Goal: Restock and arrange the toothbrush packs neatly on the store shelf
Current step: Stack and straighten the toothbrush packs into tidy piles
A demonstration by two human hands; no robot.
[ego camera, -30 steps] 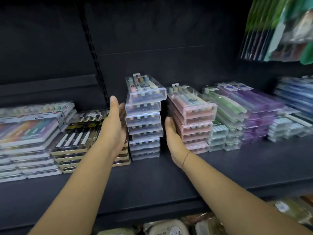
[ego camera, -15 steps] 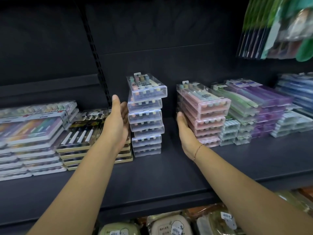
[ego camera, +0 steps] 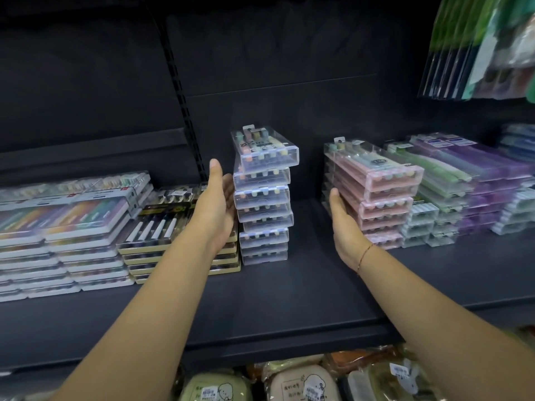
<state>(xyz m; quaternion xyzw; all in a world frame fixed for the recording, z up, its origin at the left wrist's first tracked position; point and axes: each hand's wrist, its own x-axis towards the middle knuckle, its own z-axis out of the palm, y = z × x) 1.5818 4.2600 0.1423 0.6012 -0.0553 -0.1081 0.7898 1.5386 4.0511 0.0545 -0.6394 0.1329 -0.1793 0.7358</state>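
A tall stack of clear toothbrush packs (ego camera: 265, 198) stands mid-shelf, its packs slightly askew. My left hand (ego camera: 215, 206) lies flat against that stack's left side, fingers straight. To the right, across a gap, sits a lower stack of pink-backed packs (ego camera: 382, 195). My right hand (ego camera: 344, 227) presses its open palm on the left side of this pink stack, fingers straight. The dark shelf board (ego camera: 289, 308) carries both stacks.
Black-and-gold packs (ego camera: 162, 230) and wide white multi-colour packs (ego camera: 58, 233) lie at the left. Green (ego camera: 434, 180) and purple packs (ego camera: 492, 175) are stacked right of the pink ones. Hanging packets (ego camera: 477, 47) fill the top right. Pouches (ego camera: 304, 383) sit on the shelf below.
The pink stack and my right hand have shifted right, widening the gap to the clear stack. My left hand stays against the clear stack's left side.
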